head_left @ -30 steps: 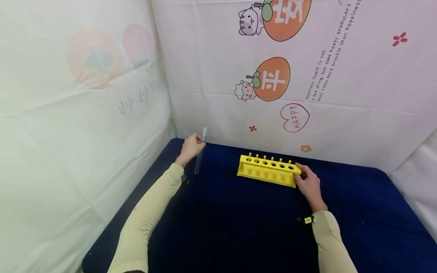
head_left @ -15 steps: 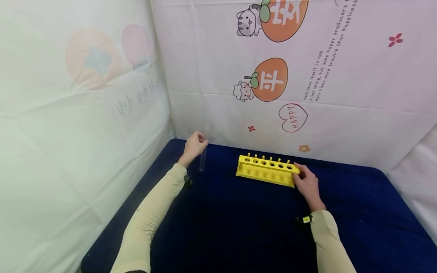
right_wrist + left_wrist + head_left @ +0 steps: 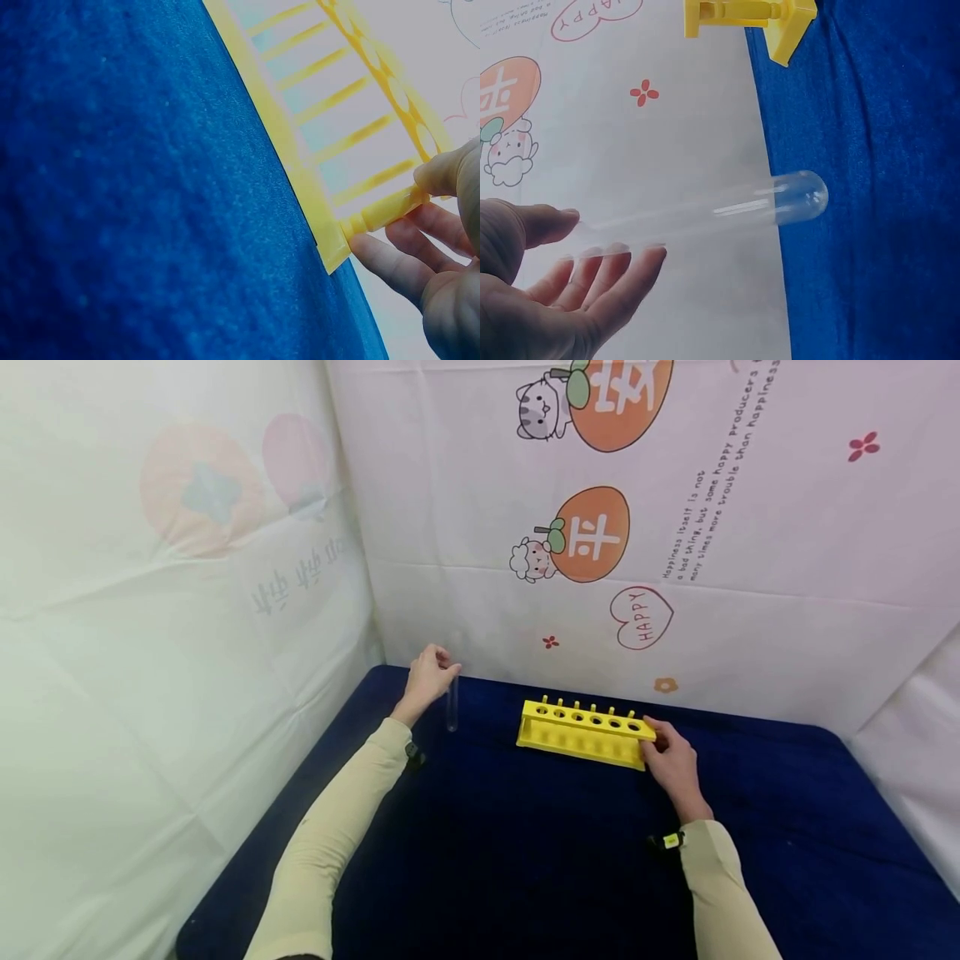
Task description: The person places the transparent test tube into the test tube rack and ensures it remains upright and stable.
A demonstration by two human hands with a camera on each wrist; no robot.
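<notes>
My left hand (image 3: 429, 677) pinches a clear test tube (image 3: 739, 208) between thumb and fingertips, rounded end down, above the back left of the table. In the left wrist view the tube looks empty, and its upper end is hard to make out near the thumb. My right hand (image 3: 672, 762) grips the right end of a yellow test tube rack (image 3: 581, 746), its thumb near the top bar and fingers around the end post. The rack stands upright, with a row of several bare holes and pegs behind them. A gap separates tube and rack.
A dark blue cloth (image 3: 510, 843) covers the table. Close behind the rack hangs a white printed curtain (image 3: 480, 527), and another white sheet (image 3: 150, 693) borders the left side. Dark cloth stretches in front of the rack and between the arms.
The left hand has shifted slightly right and up, turning the test tube from a slant to nearly vertical. The right hand keeps its grip on the rack, which stays in place.
</notes>
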